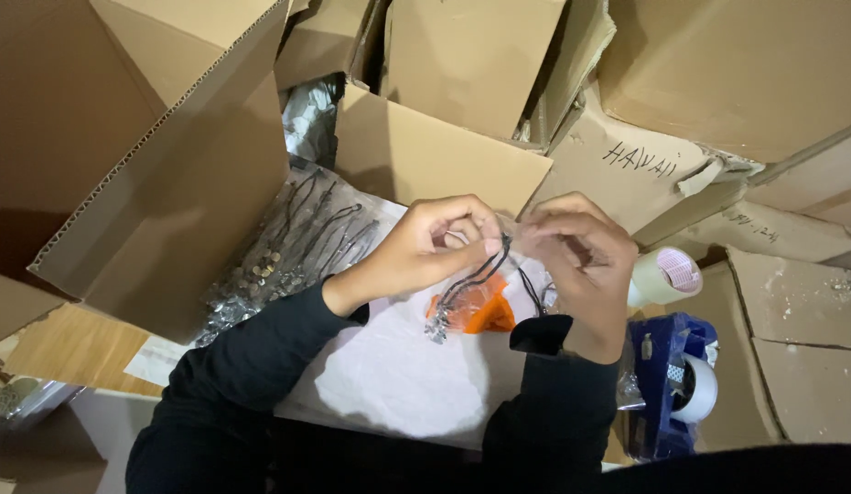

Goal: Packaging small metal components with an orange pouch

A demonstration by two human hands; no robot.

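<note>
Matt corrugated cardboard boxes (pixel 169 165), glossy tape roll (pixel 668 274)

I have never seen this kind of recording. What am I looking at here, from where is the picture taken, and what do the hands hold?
There is no machine: a person works with two bare hands. The one picture comes from a camera on the person's head, looking down. The left hand and right hand pinch a black cord with a small metal charm hanging from it, above an orange packet on a white sheet. Clear bags of similar corded charms lie to the left. A blue tape dispenser and a tape roll sit to the right. Cardboard boxes surround everything.
</note>
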